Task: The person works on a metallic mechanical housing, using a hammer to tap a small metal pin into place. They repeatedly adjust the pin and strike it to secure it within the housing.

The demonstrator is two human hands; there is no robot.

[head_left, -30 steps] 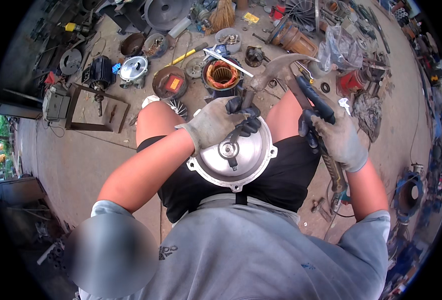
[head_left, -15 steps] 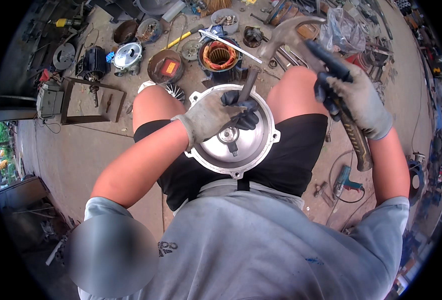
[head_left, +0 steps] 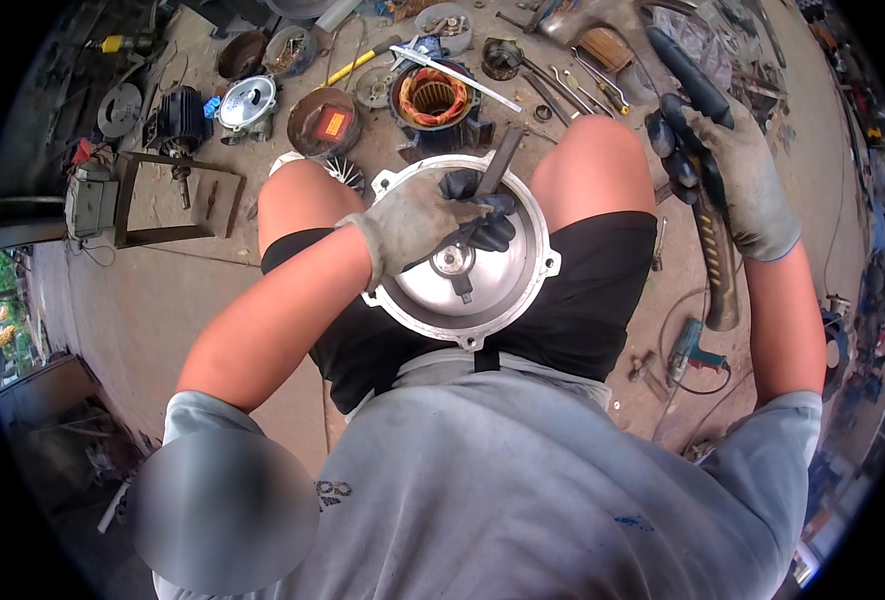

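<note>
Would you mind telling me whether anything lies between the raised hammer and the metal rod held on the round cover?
Nothing visible does. The right hand holds the hammer up above the knees, and the air between it and the metal rod looks open. The left hand grips the rod low down against the round cover, beneath the struck end.

Left hand [head_left: 417,222] and punch [head_left: 492,170] block cover [head_left: 482,300] centre; rim free.
</note>
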